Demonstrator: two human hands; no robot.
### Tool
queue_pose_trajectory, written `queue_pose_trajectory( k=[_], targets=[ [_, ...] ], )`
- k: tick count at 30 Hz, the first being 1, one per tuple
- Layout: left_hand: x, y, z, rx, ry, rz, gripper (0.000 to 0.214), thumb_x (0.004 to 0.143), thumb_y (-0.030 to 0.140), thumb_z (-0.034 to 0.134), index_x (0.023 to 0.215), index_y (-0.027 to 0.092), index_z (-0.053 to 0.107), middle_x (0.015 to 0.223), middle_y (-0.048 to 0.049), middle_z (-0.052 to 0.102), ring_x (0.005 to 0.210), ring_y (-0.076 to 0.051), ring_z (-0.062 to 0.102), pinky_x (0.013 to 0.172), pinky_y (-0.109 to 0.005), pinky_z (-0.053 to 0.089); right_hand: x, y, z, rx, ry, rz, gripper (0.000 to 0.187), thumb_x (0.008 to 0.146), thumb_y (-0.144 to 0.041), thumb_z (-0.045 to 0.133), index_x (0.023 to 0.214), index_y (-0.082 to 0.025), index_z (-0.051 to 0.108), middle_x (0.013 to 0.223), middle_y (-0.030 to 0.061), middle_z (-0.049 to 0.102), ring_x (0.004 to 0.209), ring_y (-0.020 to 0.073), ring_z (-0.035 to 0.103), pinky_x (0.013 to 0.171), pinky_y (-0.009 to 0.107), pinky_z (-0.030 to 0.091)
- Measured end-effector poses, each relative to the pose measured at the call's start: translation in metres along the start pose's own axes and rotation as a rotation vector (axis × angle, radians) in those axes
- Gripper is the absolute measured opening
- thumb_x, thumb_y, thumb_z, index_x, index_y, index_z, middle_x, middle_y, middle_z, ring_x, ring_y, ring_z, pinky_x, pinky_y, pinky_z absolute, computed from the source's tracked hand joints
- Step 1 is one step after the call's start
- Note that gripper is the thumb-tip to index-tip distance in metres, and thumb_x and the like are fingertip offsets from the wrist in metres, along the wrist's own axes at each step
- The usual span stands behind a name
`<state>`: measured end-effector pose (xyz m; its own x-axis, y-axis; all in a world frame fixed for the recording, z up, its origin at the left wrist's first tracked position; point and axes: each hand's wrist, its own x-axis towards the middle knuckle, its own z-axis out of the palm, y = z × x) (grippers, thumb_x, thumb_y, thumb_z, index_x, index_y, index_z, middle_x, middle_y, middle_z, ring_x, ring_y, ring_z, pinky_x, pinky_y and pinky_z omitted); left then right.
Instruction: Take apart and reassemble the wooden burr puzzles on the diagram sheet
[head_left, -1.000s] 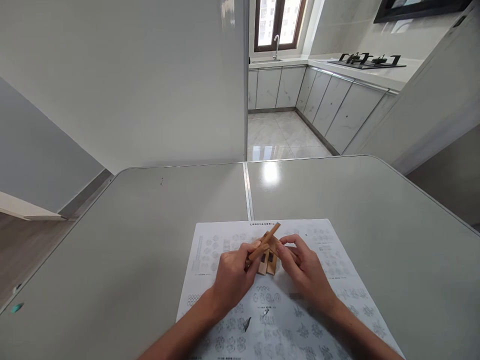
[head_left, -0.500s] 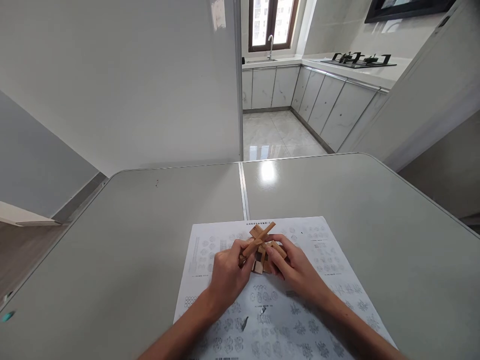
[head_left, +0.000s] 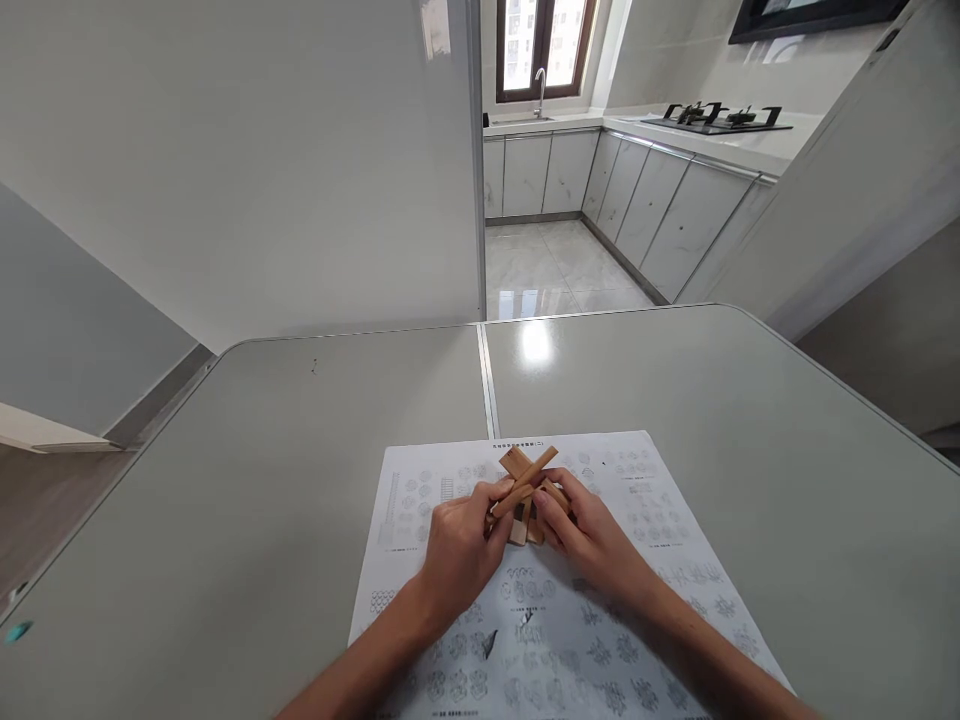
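Note:
A cluster of interlocking wooden puzzle pieces is held between both hands, over the printed sheet. My left hand is closed, thumb and fingers pinching the puzzle's left side. One long wooden stick slants up and to the right out of the cluster, from near the left fingertips. My right hand grips the right side, its thumb and index finger pressed on a block. The sheet carries rows of small line diagrams. Fingers cover parts of the puzzle, so its inner joints are hidden.
The sheet lies on a grey table with a pale seam down its middle. A small teal object sits at the far left. Beyond the table are a white panel and a kitchen with a stove.
The slanting stick and my left fingers have shifted slightly to the right. My right hand stays nearly in place, still gripping the puzzle.

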<state>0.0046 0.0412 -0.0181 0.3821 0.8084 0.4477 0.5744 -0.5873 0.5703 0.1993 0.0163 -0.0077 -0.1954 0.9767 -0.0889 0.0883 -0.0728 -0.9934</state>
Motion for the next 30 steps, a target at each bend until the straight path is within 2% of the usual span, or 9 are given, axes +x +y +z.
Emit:
queue_pose_trajectory(
  k=[6,11,13,15,18,20,23,26,30],
  targets=[
    [-0.001,0.001,0.000,-0.049,-0.016,-0.078,0.014,0.102,0.024,0.055,0.114,0.023,0.063,0.078,-0.0004,0.077,0.056,-0.013,0.066,0.058,-0.023,0.048,-0.001,-0.005,0.000,0.035,-0.002,0.005,0.043,0.105,-0.062,0.050,0.111,-0.021,0.057,0.065,-0.0064,0.045,0.055,0.0139,0.039,0.052,0.028,0.031],
    [0.000,0.003,-0.001,-0.131,0.006,-0.275,0.011,0.103,0.031,0.055,0.103,0.024,0.063,0.066,0.0057,0.063,0.048,-0.010,0.054,0.052,-0.021,0.040,-0.002,-0.007,-0.001,0.134,-0.047,0.023,0.047,0.107,-0.064,0.045,0.122,-0.020,0.055,0.062,-0.0067,0.049,0.052,0.0136,0.042,0.053,0.028,0.036],
    [0.002,0.003,-0.002,-0.160,0.003,-0.326,0.011,0.102,0.034,0.056,0.100,0.024,0.061,0.063,0.0072,0.058,0.048,-0.010,0.051,0.051,-0.021,0.038,-0.002,-0.005,0.000,0.112,0.024,0.022,0.047,0.108,-0.063,0.042,0.123,-0.020,0.054,0.061,-0.0068,0.049,0.052,0.0144,0.043,0.055,0.029,0.039],
    [0.003,0.004,-0.003,-0.178,-0.002,-0.350,0.013,0.102,0.036,0.057,0.099,0.024,0.060,0.063,0.0076,0.057,0.049,-0.010,0.050,0.051,-0.021,0.037,-0.001,-0.003,-0.001,0.039,0.159,-0.020,0.041,0.108,-0.059,0.044,0.122,-0.021,0.055,0.062,-0.0060,0.049,0.055,0.0156,0.045,0.057,0.030,0.041],
    [0.003,0.004,-0.003,-0.173,-0.014,-0.351,0.013,0.103,0.036,0.057,0.098,0.024,0.059,0.064,0.0074,0.060,0.049,-0.010,0.051,0.052,-0.021,0.038,-0.001,-0.002,-0.004,-0.146,0.379,-0.198,0.023,0.107,-0.046,0.053,0.115,-0.024,0.057,0.080,0.0002,0.058,0.069,0.0185,0.053,0.066,0.033,0.047],
    [0.003,0.004,-0.003,-0.155,-0.022,-0.325,0.010,0.103,0.033,0.057,0.100,0.024,0.059,0.065,0.0072,0.062,0.049,-0.010,0.054,0.052,-0.021,0.038,-0.001,-0.003,-0.007,-0.277,0.461,-0.362,0.014,0.104,-0.035,0.059,0.113,-0.025,0.058,0.096,0.0050,0.060,0.081,0.0209,0.057,0.072,0.036,0.049],
    [0.001,0.003,-0.002,-0.119,-0.020,-0.234,0.006,0.104,0.027,0.056,0.106,0.023,0.061,0.068,0.0062,0.066,0.051,-0.010,0.059,0.052,-0.020,0.040,-0.001,-0.005,-0.009,-0.450,0.461,-0.555,0.024,0.099,-0.026,0.066,0.122,-0.026,0.061,0.116,0.0100,0.055,0.103,0.0266,0.058,0.087,0.043,0.052],
    [0.000,0.002,-0.002,-0.091,0.004,-0.075,0.013,0.102,0.018,0.056,0.112,0.023,0.060,0.070,0.0057,0.069,0.052,-0.010,0.063,0.052,-0.019,0.043,-0.001,-0.005,-0.009,-0.552,0.366,-0.641,0.036,0.094,-0.025,0.071,0.129,-0.030,0.065,0.133,0.0127,0.046,0.126,0.0343,0.051,0.101,0.053,0.049],
    [-0.001,0.001,-0.001,-0.055,0.046,0.124,0.023,0.098,0.010,0.056,0.117,0.022,0.059,0.075,0.0035,0.074,0.056,-0.011,0.068,0.053,-0.018,0.045,-0.002,-0.003,-0.007,-0.567,0.272,-0.677,0.037,0.093,-0.024,0.075,0.129,-0.033,0.070,0.144,0.0123,0.037,0.139,0.0393,0.042,0.106,0.058,0.047]
  ],
)
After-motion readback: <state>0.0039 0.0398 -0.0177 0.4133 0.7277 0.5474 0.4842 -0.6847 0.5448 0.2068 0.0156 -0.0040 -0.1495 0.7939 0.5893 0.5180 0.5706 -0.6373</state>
